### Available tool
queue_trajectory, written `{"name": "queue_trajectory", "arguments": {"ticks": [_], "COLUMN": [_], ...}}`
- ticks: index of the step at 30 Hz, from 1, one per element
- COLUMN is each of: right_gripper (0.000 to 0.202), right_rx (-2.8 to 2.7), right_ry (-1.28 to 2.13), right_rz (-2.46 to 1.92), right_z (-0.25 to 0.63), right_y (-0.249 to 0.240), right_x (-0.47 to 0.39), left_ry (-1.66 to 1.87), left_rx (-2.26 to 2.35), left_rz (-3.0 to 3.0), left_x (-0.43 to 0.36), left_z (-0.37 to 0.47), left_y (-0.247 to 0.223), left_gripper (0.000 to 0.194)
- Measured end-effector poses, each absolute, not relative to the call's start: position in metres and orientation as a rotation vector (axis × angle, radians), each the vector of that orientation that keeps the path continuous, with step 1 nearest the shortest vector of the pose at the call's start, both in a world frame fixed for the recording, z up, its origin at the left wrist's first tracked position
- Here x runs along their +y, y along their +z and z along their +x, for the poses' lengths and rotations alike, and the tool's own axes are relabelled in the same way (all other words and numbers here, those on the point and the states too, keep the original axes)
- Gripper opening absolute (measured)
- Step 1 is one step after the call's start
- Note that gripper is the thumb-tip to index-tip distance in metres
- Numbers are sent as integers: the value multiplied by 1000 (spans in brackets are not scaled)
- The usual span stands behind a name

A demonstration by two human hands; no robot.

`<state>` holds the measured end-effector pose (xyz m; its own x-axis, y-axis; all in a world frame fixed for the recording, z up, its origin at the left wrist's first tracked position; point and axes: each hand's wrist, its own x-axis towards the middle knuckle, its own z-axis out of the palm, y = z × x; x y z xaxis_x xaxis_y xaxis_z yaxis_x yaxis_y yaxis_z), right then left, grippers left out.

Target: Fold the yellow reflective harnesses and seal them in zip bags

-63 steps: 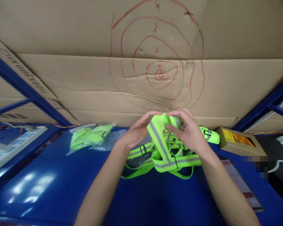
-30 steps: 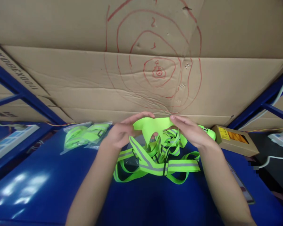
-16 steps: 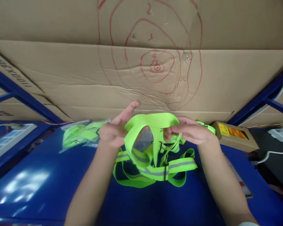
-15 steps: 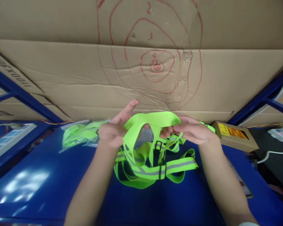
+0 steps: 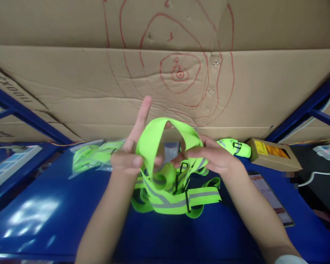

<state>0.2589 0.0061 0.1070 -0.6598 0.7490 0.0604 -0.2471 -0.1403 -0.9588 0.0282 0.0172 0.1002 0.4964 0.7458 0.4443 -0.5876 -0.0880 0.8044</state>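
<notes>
A neon yellow-green reflective strap harness (image 5: 170, 205) with grey stripes and black buckles is raised over the blue table, its lower straps hanging loose or lying in loops. My left hand (image 5: 130, 156) grips the left side of an arched band, thumb against it and one finger pointing up. On the other side, my right hand (image 5: 211, 152) pinches the band's right end, its fingers partly behind the strap. Between both hands the band bows upward in a loop.
Bagged yellow-green straps (image 5: 92, 157) lie at the back left. A rolled strap bundle (image 5: 233, 146) and a cardboard box (image 5: 275, 154) are at the back right, near a phone (image 5: 272, 198). Cardboard with red rings (image 5: 181, 84) stands behind the blue table (image 5: 79, 198).
The band between my hands has arched higher and its loop has opened wider. My left finger points further up, and my right hand has moved left, showing more of the phone and rolled bundle.
</notes>
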Motion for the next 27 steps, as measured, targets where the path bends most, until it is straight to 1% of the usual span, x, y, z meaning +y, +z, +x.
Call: {"name": "queue_trajectory", "arguments": {"ticks": [2, 5, 8, 10, 12, 14, 15, 16, 17, 19, 21, 22, 24, 26, 27], "right_gripper": [23, 27, 46, 60, 76, 97, 104, 107, 106, 96, 82, 79, 80, 85, 85], "right_rx": [-1349, -1366, -1450, -1454, -1421, -1352, -1318, -1288, -1272, -1299, -1372, -1419, -1545, -1714, -1813], "right_ry": [1917, 1917, 1761, 1589, 1480, 1492, 1535, 1578, 1604, 1580, 1438, 1346, 1187, 1070, 1024], "right_rz": [-525, -563, -623, -501, -279, -78, -12, 26, 31, -34, -211, -352, -668, -997, -1134], "right_z": [267, 288, 315, 332, 345, 353, 356, 359, 361, 367, 374, 377, 384, 387, 387], "right_y": [113, 121, 123, 124, 127, 132, 136, 139, 141, 145, 145, 145, 143, 139, 137], "right_x": [5, 1, -6, -9, -9, -8, -8, -8, -9, -10, -11, -11, -8, -1, 3], "left_ry": [1033, 793, 686, 706, 812, 1014, 1127, 1227, 1291, 1290, 1150, 1049, 876, 772, 746], "left_rx": [58, -89, -145, -190, -274, -340, -335, -300, -233, -57, 221, 424, 901, 1334, 1450], "left_rz": [1213, 1188, 1214, 1280, 1361, 1436, 1461, 1472, 1480, 1524, 1633, 1707, 1875, 2026, 2092], "left_x": [16, 14, 16, 23, 35, 49, 54, 56, 55, 44, 28, 23, 21, 30, 37], "left_z": [28, 23, 8, -7, -23, -38, -44, -49, -53, -60, -63, -64, -62, -58, -56], "left_y": [98, 97, 98, 98, 98, 99, 100, 102, 105, 112, 118, 119, 120, 117, 115], "left_gripper": [113, 107, 101, 99, 101, 113, 120, 126, 130, 131, 128, 124, 108, 83, 71]}}
